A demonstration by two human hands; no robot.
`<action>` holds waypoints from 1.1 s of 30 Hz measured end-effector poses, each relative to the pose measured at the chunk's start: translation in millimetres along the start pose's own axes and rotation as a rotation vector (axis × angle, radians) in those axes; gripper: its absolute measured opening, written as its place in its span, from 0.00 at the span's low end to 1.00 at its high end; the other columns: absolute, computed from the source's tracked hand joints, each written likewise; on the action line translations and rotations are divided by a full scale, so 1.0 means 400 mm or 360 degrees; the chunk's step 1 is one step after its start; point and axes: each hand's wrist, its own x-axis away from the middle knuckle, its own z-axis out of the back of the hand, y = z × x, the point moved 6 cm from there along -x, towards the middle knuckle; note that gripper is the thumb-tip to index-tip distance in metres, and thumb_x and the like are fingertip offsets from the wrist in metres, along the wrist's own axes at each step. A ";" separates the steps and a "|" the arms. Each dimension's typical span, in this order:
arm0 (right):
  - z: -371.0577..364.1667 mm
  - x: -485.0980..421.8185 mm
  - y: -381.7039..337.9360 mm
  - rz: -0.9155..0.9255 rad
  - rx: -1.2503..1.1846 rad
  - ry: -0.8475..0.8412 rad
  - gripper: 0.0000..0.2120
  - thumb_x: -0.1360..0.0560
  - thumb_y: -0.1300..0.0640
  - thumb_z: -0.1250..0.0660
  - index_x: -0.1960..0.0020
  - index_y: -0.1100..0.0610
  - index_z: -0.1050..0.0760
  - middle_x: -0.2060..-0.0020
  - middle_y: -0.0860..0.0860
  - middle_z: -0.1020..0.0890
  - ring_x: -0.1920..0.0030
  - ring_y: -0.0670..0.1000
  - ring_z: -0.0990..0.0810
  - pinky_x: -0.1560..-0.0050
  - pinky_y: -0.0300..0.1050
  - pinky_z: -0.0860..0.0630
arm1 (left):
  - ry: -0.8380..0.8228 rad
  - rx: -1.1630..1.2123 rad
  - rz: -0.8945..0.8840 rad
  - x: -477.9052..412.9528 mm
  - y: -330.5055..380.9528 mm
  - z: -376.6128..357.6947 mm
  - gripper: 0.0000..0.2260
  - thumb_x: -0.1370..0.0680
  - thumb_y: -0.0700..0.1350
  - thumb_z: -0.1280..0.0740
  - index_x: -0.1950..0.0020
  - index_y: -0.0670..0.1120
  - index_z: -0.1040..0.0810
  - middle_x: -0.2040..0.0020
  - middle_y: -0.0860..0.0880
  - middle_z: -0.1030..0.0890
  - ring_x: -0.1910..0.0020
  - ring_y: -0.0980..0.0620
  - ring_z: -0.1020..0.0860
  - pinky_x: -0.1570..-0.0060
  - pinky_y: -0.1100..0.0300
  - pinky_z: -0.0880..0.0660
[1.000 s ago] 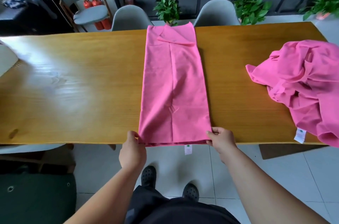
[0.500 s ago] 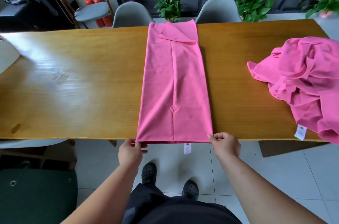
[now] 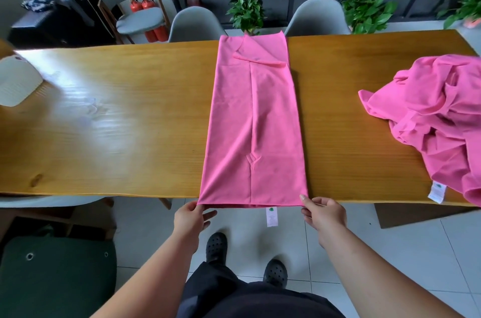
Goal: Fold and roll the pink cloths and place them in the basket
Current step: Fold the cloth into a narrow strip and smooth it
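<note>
A folded pink cloth [image 3: 253, 122] lies flat on the wooden worktop [image 3: 117, 122]. It forms a narrow strip whose long axis runs straight away from you, from the near edge to the far edge. Its near end sits just over the near edge, with a white label [image 3: 271, 216] dangling below.

Your hands are at that near end, one at each corner. Your left hand [image 3: 191, 216] pinches the near left corner, thumb on top. Your right hand [image 3: 324, 213] pinches the near right corner the same way. Both are equally close to the cloth.

The whole strip lies beyond your hands, so a roll would likely begin here and travel toward the far edge. A heap of unfolded pink cloths [image 3: 437, 120] rests on the right of the worktop, well apart. A white object [image 3: 15, 83] at the left edge may be the basket, but it is cut off, so this is uncertain.
</note>
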 end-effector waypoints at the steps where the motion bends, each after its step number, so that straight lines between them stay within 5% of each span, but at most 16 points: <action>1: -0.004 0.002 0.003 -0.0033 -0.0053 -0.0014 0.17 0.30 0.57 0.16 0.49 0.61 0.21 0.58 0.58 0.13 0.61 0.51 0.14 0.52 0.51 0.14 | -0.0001 0.0040 0.0001 0.001 0.000 -0.001 0.07 0.15 0.45 0.33 0.44 0.43 0.19 0.49 0.47 0.12 0.53 0.49 0.12 0.46 0.49 0.18; 10: -0.014 0.010 0.010 -0.0184 -0.0234 -0.0184 0.14 0.28 0.57 0.18 0.47 0.61 0.16 0.55 0.55 0.13 0.57 0.51 0.15 0.54 0.46 0.15 | -0.0036 0.0404 0.0147 -0.009 0.003 -0.003 0.13 0.18 0.41 0.42 0.40 0.40 0.20 0.49 0.41 0.12 0.49 0.42 0.12 0.42 0.44 0.19; 14: -0.015 0.009 0.014 -0.0298 -0.0228 -0.0406 0.13 0.27 0.56 0.20 0.46 0.61 0.16 0.61 0.52 0.17 0.60 0.49 0.20 0.58 0.44 0.16 | -0.0080 0.0281 0.0164 -0.013 0.006 -0.001 0.14 0.17 0.53 0.29 0.44 0.42 0.20 0.50 0.41 0.12 0.52 0.44 0.12 0.46 0.46 0.17; 17: -0.028 0.011 -0.023 -0.0305 -0.0073 -0.0475 0.14 0.24 0.54 0.22 0.44 0.61 0.18 0.65 0.51 0.21 0.66 0.48 0.22 0.67 0.41 0.18 | -0.0148 0.0041 0.0174 -0.022 0.038 -0.006 0.16 0.21 0.49 0.24 0.44 0.37 0.19 0.53 0.38 0.12 0.62 0.48 0.13 0.59 0.55 0.17; 20: -0.069 0.030 -0.180 -0.0132 -0.0107 -0.0577 0.10 0.23 0.53 0.24 0.47 0.57 0.20 0.63 0.52 0.16 0.70 0.46 0.18 0.73 0.39 0.20 | -0.0347 0.0169 0.0106 -0.021 0.163 -0.033 0.17 0.21 0.49 0.25 0.43 0.36 0.18 0.52 0.37 0.13 0.64 0.48 0.20 0.67 0.59 0.20; 24: -0.080 0.096 -0.411 0.0302 -0.0715 -0.0807 0.07 0.22 0.50 0.27 0.49 0.51 0.22 0.59 0.49 0.15 0.63 0.45 0.16 0.66 0.39 0.21 | -0.0726 0.0656 -0.0359 0.014 0.378 -0.055 0.09 0.16 0.52 0.34 0.45 0.46 0.20 0.53 0.47 0.15 0.54 0.51 0.15 0.56 0.57 0.22; 26: -0.071 0.083 -0.365 0.0245 -0.0500 -0.0784 0.08 0.22 0.49 0.27 0.49 0.52 0.22 0.59 0.50 0.14 0.64 0.45 0.16 0.69 0.37 0.24 | -0.0587 0.0368 -0.0364 0.002 0.350 -0.042 0.09 0.16 0.50 0.33 0.47 0.45 0.20 0.55 0.47 0.13 0.55 0.50 0.14 0.54 0.55 0.23; 29: -0.039 0.024 -0.168 0.0069 0.0354 -0.0471 0.15 0.22 0.51 0.24 0.45 0.63 0.19 0.65 0.54 0.14 0.71 0.46 0.19 0.76 0.36 0.31 | -0.0215 -0.0411 -0.0310 -0.029 0.202 -0.002 0.12 0.18 0.48 0.29 0.46 0.38 0.17 0.57 0.42 0.12 0.58 0.47 0.13 0.63 0.55 0.26; 33: -0.017 0.021 -0.085 0.0076 0.0346 -0.0435 0.15 0.24 0.49 0.22 0.47 0.59 0.19 0.60 0.53 0.11 0.62 0.51 0.12 0.68 0.42 0.26 | -0.0068 -0.0258 -0.0152 -0.026 0.092 0.035 0.08 0.17 0.47 0.29 0.47 0.42 0.17 0.53 0.43 0.12 0.58 0.47 0.12 0.64 0.56 0.25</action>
